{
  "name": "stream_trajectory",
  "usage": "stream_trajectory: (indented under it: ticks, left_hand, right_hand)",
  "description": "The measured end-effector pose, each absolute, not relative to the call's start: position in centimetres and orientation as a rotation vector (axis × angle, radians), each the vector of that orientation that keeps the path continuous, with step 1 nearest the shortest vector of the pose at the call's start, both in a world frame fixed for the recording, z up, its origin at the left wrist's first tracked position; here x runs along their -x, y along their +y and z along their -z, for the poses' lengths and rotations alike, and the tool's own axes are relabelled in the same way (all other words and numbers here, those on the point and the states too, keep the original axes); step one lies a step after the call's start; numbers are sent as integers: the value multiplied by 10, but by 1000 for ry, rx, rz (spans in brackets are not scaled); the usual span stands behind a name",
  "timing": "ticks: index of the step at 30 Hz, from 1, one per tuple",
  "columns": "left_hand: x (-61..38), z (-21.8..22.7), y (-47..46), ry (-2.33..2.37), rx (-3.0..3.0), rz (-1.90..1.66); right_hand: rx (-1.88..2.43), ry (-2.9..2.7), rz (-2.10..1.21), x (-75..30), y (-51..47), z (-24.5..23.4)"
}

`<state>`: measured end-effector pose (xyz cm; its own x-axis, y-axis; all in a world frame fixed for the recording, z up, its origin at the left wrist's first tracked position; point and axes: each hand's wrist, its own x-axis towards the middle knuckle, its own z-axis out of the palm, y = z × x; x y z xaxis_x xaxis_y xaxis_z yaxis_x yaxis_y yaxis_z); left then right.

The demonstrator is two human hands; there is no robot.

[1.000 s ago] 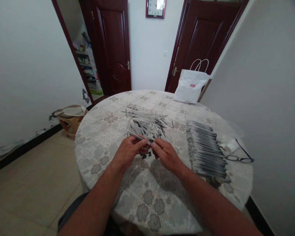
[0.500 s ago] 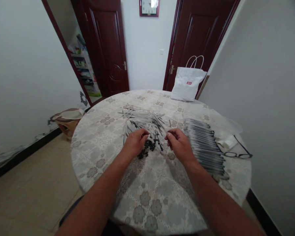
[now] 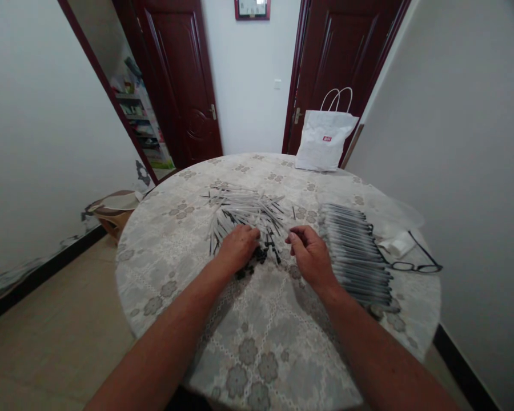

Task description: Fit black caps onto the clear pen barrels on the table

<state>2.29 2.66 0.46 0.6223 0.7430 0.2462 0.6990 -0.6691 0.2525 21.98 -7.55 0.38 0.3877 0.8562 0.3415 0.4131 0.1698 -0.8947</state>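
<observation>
My left hand (image 3: pixel 240 246) rests at the small black caps (image 3: pixel 261 255), its fingertips curled down at the edge of them; anything they grip is hidden. To the right, my right hand (image 3: pixel 312 251) is held in a pinch, thumb against fingers; whatever is between them is too small to make out. Beyond my hands lies a loose heap of thin clear and black pen parts (image 3: pixel 244 201), pointing in many directions. A long row of slim pen-like sticks (image 3: pixel 357 251) lies side by side, right of my right hand.
Eyeglasses (image 3: pixel 415 267) and a small white roll (image 3: pixel 400 246) lie near the table's right edge. A white paper bag (image 3: pixel 325 140) stands at the back of the round table, on its patterned tablecloth (image 3: pixel 257 342). A brown stool (image 3: pixel 115 214) stands at left.
My left hand has turned palm-down, its fingertips lowering toward the black caps. My right hand stays almost in place, still pinched. The camera view has shifted slightly.
</observation>
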Motion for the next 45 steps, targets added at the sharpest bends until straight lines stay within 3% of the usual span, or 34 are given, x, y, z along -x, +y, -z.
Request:
stream_trajectory:
  ticks: [6,19,45]
  left_hand:
    - [35,-31,6,1099,-1993,-902]
    - [80,-33,-17,1063,-1579,-1028]
    - [70,-28,-19,982,-1567,-1001]
  right_hand:
    - [1420,-1290,-481,-213,-84,-4]
    - [1230,-1214,-659,-188,-98,4]
    - [1288,-1344,-678,-185,-95,16]
